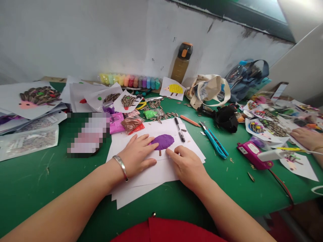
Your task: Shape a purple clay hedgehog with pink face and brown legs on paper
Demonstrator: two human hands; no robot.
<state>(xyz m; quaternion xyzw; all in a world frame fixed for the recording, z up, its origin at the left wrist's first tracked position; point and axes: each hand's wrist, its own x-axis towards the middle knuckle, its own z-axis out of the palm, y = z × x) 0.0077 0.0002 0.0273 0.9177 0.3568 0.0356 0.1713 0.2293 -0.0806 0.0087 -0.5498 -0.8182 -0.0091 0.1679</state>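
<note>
On a stack of white paper (151, 171) lies a flat purple oval of modelling clay (164, 142) with a short brown strip (159, 153) below it. My left hand (137, 151) rests flat on the paper, fingers spread, its fingertips at the oval's left edge. A bracelet is on that wrist. My right hand (188, 164) is curled, with the index fingertip down at the oval's lower right edge. Whatever is under that fingertip is hidden. A black pen (179, 129) lies on the paper above my right hand.
Right of the paper lie a blue box cutter (214, 140) and an orange stick (190, 121). Clay packets (133, 121), sunflower seeds (164, 114) and a yellow hedgehog picture (174, 88) are behind. A bottle (182, 62) stands by the wall. Another person's hand (306, 137) is far right.
</note>
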